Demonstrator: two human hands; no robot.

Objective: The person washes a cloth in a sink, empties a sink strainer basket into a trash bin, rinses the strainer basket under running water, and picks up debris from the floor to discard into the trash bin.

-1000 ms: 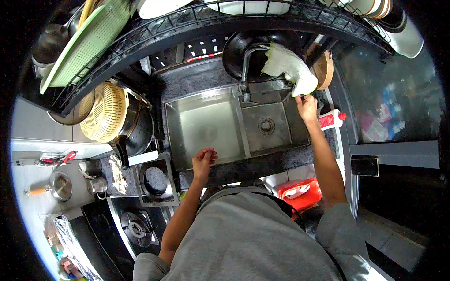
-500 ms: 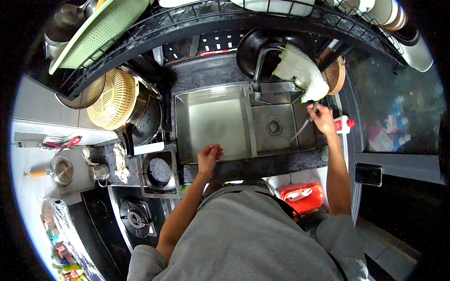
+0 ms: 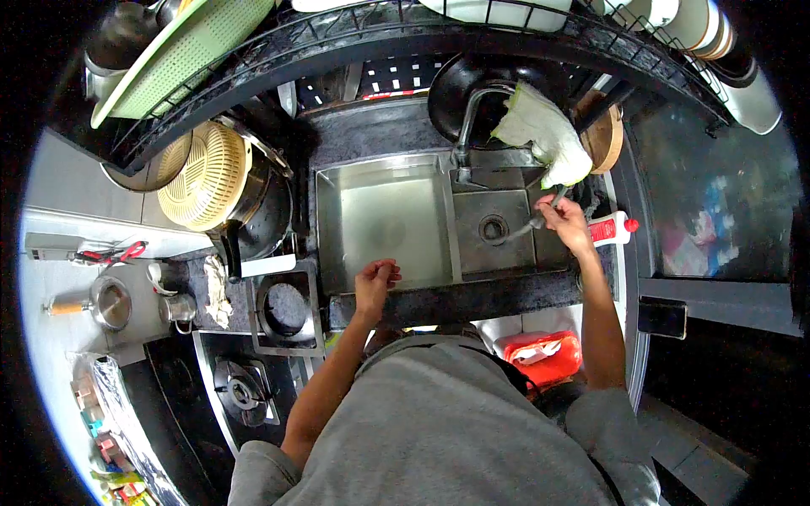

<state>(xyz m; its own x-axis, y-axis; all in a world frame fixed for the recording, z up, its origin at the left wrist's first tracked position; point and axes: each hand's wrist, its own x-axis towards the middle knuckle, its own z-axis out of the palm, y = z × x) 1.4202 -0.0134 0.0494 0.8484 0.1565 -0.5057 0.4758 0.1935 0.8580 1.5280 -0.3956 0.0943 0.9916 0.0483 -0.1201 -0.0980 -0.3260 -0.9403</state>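
My left hand (image 3: 375, 278) hovers over the front rim of the large sink basin (image 3: 384, 219), its fingers curled in with nothing showing in them. My right hand (image 3: 567, 226) is closed around a slim grey long-handled tool (image 3: 537, 221). The tool slants over the small sink basin (image 3: 506, 211), its far end blurred close to the drain (image 3: 493, 228). Cloudy water appears to stand in the large basin. Behind my right hand, a white-and-green cloth (image 3: 548, 139) hangs beside the faucet (image 3: 469, 126).
A red-capped white bottle (image 3: 609, 228) stands right of my right hand. Behind the faucet leans a dark wok (image 3: 451, 97). A yellow colander (image 3: 207, 181) and pans sit left of the sink. Overhead runs a black dish rack (image 3: 363, 38). A red bin (image 3: 548, 363) is below the counter.
My right hand has moved left, over the small basin, and the tool's far end has swung toward the drain. My left hand has hardly moved.
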